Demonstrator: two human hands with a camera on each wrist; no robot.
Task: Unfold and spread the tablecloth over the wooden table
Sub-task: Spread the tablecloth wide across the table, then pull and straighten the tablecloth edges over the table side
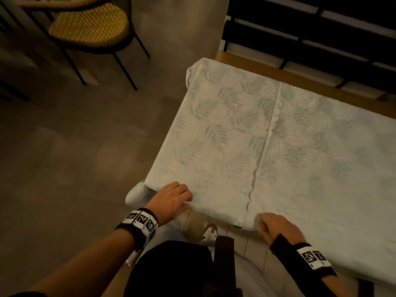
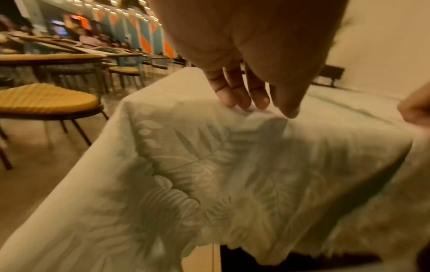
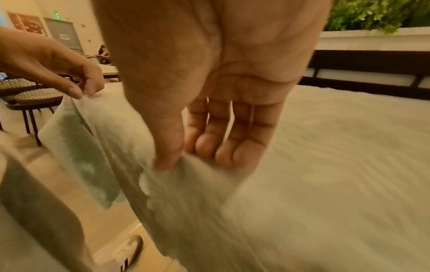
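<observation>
Tablecloth [image 1: 267, 136] on table [image 1: 300, 80]; both hands [image 1: 171, 198] [image 1: 276, 226] pinch near edge; chair [image 1: 90, 26] far-left.

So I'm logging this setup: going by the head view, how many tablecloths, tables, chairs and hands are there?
Tablecloth: 1
Wooden table: 1
Chair: 1
Hands, left hand and right hand, each pinching the cloth's near edge: 2
Total: 5

Tablecloth [image 1: 267, 133]: pale cream-white with a muted grey-green fern-leaf print and a scalloped hem line (print fainter right of that line). Wooden table [image 1: 285, 75], bare strip beyond the tablecloth: light honey-brown. Chair [image 1: 90, 26], left of the tablecloth: mustard-yellow woven seat, lattice-patterned, on black legs. Wristbands [image 1: 140, 221]: black, bearing white tags with black square markers. Floor [image 1: 75, 146]: mottled grey-brown.
</observation>
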